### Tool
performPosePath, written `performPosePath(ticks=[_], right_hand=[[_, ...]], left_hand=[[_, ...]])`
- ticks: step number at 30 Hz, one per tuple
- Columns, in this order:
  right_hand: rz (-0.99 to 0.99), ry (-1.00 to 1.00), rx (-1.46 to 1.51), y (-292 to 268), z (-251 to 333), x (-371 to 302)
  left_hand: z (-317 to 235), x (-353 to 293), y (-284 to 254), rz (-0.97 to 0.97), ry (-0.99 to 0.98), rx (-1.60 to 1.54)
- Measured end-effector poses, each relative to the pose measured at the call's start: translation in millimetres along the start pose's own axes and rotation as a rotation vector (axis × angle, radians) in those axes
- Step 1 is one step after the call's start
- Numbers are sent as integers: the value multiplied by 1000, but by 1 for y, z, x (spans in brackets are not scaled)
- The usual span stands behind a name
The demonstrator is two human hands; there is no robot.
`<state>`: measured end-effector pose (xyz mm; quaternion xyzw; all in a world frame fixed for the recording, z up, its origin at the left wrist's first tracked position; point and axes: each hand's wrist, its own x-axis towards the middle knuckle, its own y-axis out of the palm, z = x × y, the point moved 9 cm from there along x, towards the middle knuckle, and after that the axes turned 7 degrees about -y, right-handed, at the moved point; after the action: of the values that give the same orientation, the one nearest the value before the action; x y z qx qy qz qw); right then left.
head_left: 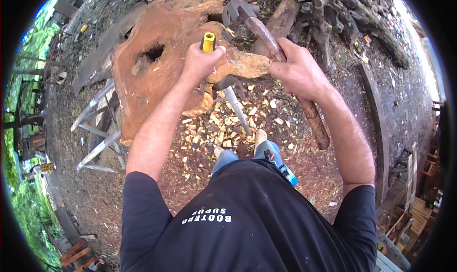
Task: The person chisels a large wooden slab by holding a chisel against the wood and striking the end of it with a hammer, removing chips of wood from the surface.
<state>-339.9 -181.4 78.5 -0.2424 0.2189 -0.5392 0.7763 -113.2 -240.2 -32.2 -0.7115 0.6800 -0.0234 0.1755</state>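
My left hand (202, 62) is wrapped around a chisel, whose yellow and black handle (208, 42) sticks up out of the fist. Its blade is hidden below the hand. Beneath lies a broad reddish-brown wood slab (166, 24) with a dark hole, its edge cut pale near my fist. My right hand (301, 70) grips a hammer by its rough wooden handle (312, 117). The dark metal hammer head (239, 10) is raised above the far right side of the slab, apart from the chisel.
Metal legs (97, 148) stand under the slab's left side. Pale wood chips (223, 124) cover the ground between the slab and my feet. Gnarled roots (328, 24) lie at the far right, and a long dark plank (373, 124) lies to the right.
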Motion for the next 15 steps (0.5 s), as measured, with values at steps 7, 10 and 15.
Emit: performPosePath(ticks=[7,10,15], right_hand=[[-19,52,94,-4,-22,-4],[-18,37,88,-10,-22,-3],[-80,5,81,-42,0,9]], left_hand=[[3,9,6,14,12,48],[2,14,8,10,-7,75],[3,14,12,-11,-67,72]])
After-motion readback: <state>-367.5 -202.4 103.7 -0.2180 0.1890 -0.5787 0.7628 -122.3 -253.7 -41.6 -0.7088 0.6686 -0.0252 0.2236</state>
